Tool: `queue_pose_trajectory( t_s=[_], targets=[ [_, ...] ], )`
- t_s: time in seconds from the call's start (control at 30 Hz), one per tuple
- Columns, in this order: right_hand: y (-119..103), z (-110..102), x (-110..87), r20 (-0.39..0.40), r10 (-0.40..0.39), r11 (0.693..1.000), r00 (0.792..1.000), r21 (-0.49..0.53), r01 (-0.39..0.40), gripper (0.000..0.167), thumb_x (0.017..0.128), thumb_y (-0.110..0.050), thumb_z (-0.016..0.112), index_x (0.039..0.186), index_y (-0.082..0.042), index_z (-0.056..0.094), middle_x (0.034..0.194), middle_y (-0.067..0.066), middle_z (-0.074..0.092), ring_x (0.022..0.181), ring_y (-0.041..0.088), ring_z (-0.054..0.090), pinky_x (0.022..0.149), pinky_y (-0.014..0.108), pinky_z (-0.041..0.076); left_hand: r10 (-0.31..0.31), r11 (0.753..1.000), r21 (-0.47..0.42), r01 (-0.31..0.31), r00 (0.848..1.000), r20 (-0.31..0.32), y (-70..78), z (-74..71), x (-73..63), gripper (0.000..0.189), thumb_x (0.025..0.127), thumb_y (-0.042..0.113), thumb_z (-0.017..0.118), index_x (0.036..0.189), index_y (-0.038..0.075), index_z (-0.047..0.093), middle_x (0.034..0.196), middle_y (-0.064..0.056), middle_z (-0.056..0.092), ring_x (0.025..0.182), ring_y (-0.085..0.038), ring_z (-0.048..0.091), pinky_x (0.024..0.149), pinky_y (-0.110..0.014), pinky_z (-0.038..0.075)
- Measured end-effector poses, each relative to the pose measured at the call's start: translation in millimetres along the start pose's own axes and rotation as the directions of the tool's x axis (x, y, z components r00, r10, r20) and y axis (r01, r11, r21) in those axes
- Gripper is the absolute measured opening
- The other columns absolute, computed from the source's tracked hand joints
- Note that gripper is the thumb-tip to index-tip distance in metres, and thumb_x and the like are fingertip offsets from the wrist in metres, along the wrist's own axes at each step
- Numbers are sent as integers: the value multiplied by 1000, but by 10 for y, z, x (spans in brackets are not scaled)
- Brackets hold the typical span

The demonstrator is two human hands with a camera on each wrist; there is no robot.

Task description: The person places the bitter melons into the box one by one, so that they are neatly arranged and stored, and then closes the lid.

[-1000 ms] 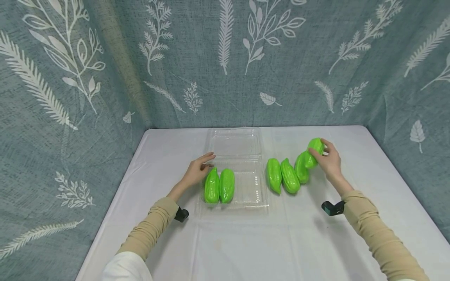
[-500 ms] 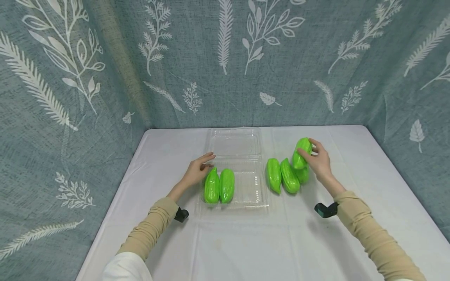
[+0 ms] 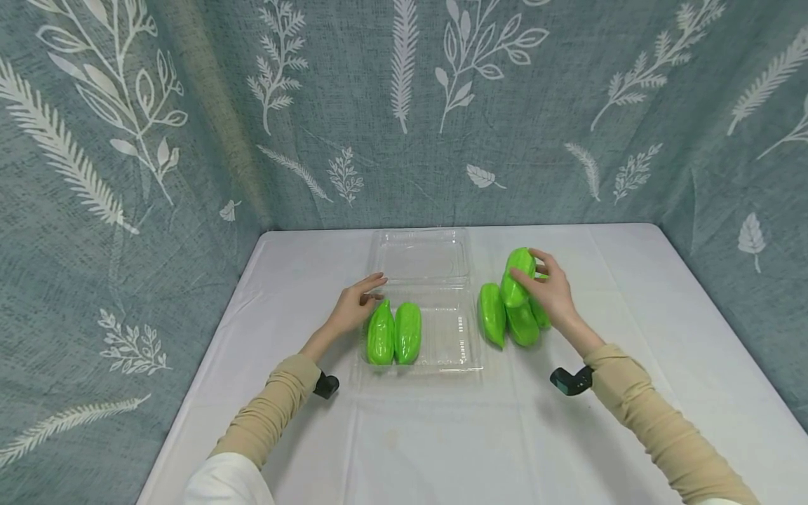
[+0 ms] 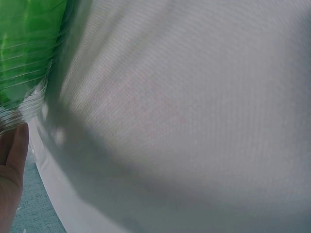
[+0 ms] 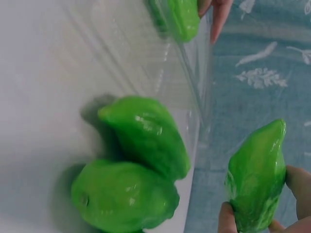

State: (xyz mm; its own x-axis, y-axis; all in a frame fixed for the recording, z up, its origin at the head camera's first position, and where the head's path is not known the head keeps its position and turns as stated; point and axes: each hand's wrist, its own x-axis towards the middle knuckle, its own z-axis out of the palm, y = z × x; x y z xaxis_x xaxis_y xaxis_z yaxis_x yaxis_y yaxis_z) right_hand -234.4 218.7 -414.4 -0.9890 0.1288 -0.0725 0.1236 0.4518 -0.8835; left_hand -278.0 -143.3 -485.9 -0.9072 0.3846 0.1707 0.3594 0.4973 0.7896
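My right hand pinches a glossy bright green fruit, ribbed and pointed at one end, between thumb and fingers. In the right wrist view this held fruit is upright, tip upward. Below it in the head view, several similar fruits lie on the table, including one close to the container. The clear plastic container lies open and holds two green fruits side by side at its left. My left hand rests at its back-left corner, fingers extended to the rim.
The container's clear lid is folded back flat behind its base. A white cloth covers the table. Grey-blue leaf-patterned fabric hangs behind and at both sides. Small black devices are strapped to both wrists.
My right hand has carried the held fruit leftward across the loose row toward the container. The left hand, the container and the other fruits have stayed put.
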Motion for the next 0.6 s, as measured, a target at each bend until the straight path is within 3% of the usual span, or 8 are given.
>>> queue_pose_trajectory(
  t_s=[0.33, 0.6],
  targets=[
    [-84, 177, 6, 52, -25, 1000, 998, 13, 25, 70, 92, -34, 59, 149, -10, 27, 143, 28, 36, 124, 44, 47, 100, 52, 45, -6, 1000, 7, 6, 1000, -6, -3, 13, 31, 46, 89, -14, 44, 134, -4, 50, 147, -22, 39, 105, -34, 65, 63, -12, 44],
    [-154, 304, 18, 86, -43, 999, 995, 36, 40, 68, 91, -33, 61, 147, -10, 30, 142, 27, 39, 122, 43, 48, 101, 51, 45, -31, 999, 31, 31, 999, -12, 19, 30, 64, 47, 89, -12, 45, 134, -2, 51, 147, -20, 40, 105, -31, 66, 75, -19, 51]
  ],
)
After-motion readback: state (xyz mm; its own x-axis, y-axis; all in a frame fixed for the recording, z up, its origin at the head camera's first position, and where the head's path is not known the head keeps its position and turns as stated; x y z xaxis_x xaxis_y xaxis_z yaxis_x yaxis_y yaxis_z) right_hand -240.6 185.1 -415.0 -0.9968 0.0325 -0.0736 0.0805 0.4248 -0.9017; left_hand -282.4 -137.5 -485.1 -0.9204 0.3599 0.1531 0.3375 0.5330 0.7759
